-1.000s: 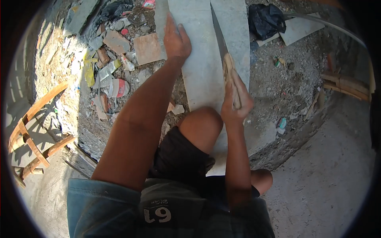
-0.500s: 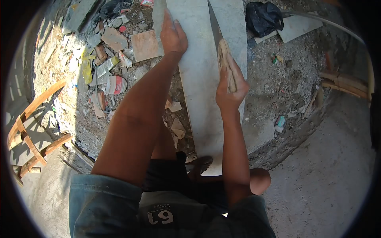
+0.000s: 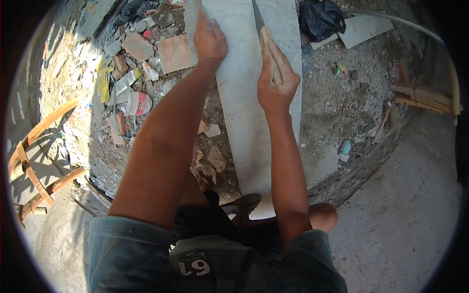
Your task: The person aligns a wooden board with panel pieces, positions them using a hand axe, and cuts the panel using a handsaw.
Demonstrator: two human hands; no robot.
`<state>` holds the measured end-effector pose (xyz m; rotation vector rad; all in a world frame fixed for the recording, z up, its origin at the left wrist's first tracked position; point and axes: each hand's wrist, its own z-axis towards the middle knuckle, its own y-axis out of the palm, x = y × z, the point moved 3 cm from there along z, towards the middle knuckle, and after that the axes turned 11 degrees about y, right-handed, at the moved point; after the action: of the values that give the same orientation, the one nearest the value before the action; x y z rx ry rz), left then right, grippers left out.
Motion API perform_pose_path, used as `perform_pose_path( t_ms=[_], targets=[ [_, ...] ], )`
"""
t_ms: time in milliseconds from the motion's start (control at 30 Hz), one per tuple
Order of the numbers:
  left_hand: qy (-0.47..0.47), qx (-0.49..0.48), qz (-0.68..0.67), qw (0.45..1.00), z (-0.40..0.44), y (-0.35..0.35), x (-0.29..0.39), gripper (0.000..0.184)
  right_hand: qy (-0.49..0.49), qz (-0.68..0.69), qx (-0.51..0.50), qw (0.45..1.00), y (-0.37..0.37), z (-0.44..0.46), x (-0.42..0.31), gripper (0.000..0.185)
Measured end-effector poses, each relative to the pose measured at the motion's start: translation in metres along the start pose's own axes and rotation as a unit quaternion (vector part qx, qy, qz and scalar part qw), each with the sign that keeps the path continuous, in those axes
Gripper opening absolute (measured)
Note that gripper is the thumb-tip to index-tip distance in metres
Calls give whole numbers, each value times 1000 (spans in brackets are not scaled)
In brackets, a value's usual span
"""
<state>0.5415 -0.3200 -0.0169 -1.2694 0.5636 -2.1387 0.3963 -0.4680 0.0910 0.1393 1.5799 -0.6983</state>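
A long grey board (image 3: 244, 112) runs from the top of the view down toward my foot. My left hand (image 3: 210, 41) lies on its left edge, fingers pointing up and thumb apart, holding nothing. In my right hand (image 3: 277, 80) is the pale handle of a saw (image 3: 258, 20), gripped above the right half of the board. The dark blade points up and slightly left, and its tip is at the top edge of the view.
Rubble with a square tile (image 3: 175, 53) and a red-and-white cup (image 3: 139, 103) lies left of the board. A black plastic bag (image 3: 321, 20) sits at upper right. Wooden pieces (image 3: 424, 100) stand at right, a wooden frame (image 3: 36, 176) at lower left.
My right hand has moved up and slightly left with the saw, and less of the blade shows. My left hand stays on the board's edge. My knee has moved off the board.
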Motion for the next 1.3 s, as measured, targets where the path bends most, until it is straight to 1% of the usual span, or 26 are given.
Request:
perform_pose_path(
  t_ms=[33,67,100,133,200,233,267,300,333,433,467,533,567,633,700,733,833,867,900,967,1033,1100,1200,1233,1267,1300],
  targets=[
    [3,2,2,1000,4,-5,2,55,-60,-6,21,998,10,16,-2,35],
    [-38,-26,-27,999,-1,-9,6,55,-52,-10,21,998,-2,-2,-4,35],
    [-73,-48,-57,995,2,-8,11,55,18,8,-1,1000,-19,-25,-11,34],
    [-68,-47,-59,995,7,-5,12,55,84,32,-22,996,-32,-48,-18,34],
    [-71,-35,-67,995,2,-5,8,55,73,1,-19,997,-76,-128,-31,33],
    [-74,-36,-63,995,-1,-6,8,55,108,-2,-27,994,-96,-156,-42,33],
    [-62,-33,-54,996,1,-5,8,55,138,-3,-33,990,-101,-159,-53,33],
    [-51,-33,-46,997,3,-5,9,55,139,-1,-33,990,-93,-150,-46,33],
    [-50,-37,-49,997,1,-4,11,55,107,8,-15,994,-82,-133,-34,33],
    [-45,-30,-36,998,0,-4,8,55,-3,10,18,1000,-14,-18,-11,36],
    [-53,-33,-43,997,4,-5,8,56,-5,12,19,1000,-6,-7,-15,36],
    [-58,-48,-55,996,7,-4,10,56,-10,-26,11,1000,0,1,-25,38],
    [-57,-47,-47,996,9,-3,9,56,32,-21,1,999,-23,-35,-35,37],
    [-72,-47,-38,996,1,-3,7,56,82,-6,-4,997,-79,-134,-41,35],
    [-56,-36,-49,997,3,-5,7,56,106,-13,-30,994,-120,-185,-66,36],
    [-58,-38,-51,996,0,-5,7,56,101,-56,-47,992,-129,-190,-79,36],
    [-69,-39,-53,995,3,-1,5,55,122,-53,-35,991,-95,-139,-50,36],
    [-27,-14,-25,999,0,2,0,55,120,-50,-31,991,-75,-112,-37,36],
    [15,13,5,1000,0,2,-2,55,81,-30,-16,996,-52,-77,-23,36],
    [6,5,3,1000,0,-2,-1,55,9,8,11,1000,-24,-38,-7,38],
    [-4,-4,-7,1000,-2,-1,5,55,-1,12,11,1000,-23,-50,-1,37],
    [-78,-40,-56,995,2,-3,6,55,-25,22,8,999,-22,-55,7,37],
    [-37,-24,-50,998,2,-4,6,55,-58,18,36,998,-22,-58,9,35],
    [-33,-18,-50,998,3,-4,5,55,-8,24,12,1000,-22,-61,9,36],
    [-50,-26,-59,997,2,-5,5,55,44,27,-12,999,-21,-64,10,36],
    [-65,-33,-69,995,2,-5,6,56,38,29,-10,999,-19,-64,10,36]
  ],
)
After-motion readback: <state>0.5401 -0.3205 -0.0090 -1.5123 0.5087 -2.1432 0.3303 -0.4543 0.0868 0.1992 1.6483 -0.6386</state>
